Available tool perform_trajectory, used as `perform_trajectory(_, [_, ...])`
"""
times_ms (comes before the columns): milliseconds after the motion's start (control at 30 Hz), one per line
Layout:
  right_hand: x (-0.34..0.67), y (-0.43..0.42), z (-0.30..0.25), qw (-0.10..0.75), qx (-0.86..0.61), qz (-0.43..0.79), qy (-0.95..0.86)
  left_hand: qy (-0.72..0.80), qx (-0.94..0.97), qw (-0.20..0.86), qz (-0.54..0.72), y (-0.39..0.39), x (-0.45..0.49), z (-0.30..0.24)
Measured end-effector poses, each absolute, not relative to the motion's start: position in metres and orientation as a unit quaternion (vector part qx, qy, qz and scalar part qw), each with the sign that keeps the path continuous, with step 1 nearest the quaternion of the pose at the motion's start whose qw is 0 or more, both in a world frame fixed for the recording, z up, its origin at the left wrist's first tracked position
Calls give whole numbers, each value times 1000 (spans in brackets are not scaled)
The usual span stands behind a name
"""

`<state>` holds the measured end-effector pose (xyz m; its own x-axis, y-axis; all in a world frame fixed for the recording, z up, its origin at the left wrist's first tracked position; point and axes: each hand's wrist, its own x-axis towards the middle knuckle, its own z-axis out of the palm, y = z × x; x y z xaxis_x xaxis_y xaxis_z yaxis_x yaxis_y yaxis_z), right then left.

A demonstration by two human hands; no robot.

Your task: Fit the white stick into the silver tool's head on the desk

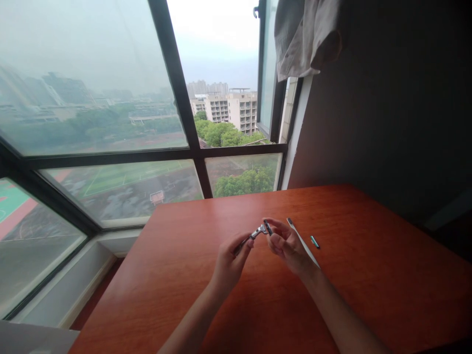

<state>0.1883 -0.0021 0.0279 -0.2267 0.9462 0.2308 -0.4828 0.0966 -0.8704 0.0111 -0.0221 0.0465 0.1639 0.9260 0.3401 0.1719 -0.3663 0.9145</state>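
Observation:
A razor (259, 230) with a shiny metal neck is held above the table, its handle tilted up to the right. My left hand (227, 260) is closed around the handle, thumb on top. My right hand (289, 247) pinches the dark razor head (267, 227) between thumb and fingers. The head meets the neck; whether it is fully joined I cannot tell. Beyond my right hand lies a long, thin white object (305, 247) with a dark tip, partly covered by my hand and wrist. A small green and dark piece (314, 241) rests to its right.
The reddish-brown wooden table (177, 275) stretches out under both hands. Its far edge lies close to dark-framed windows (199, 153), one pane swung outward. A grey cloth (306, 39) hangs at the upper right, beside a dark wall (376, 108).

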Motion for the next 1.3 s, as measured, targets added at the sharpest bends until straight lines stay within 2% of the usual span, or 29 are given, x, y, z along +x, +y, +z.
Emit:
perform_trajectory(667, [192,-5,33,539,-292,598,-517,405,720,318,466,-20,5,57])
perform_trajectory(1300, [199,-5,36,508,-346,547,-568,403,735,324,439,-20,4,62])
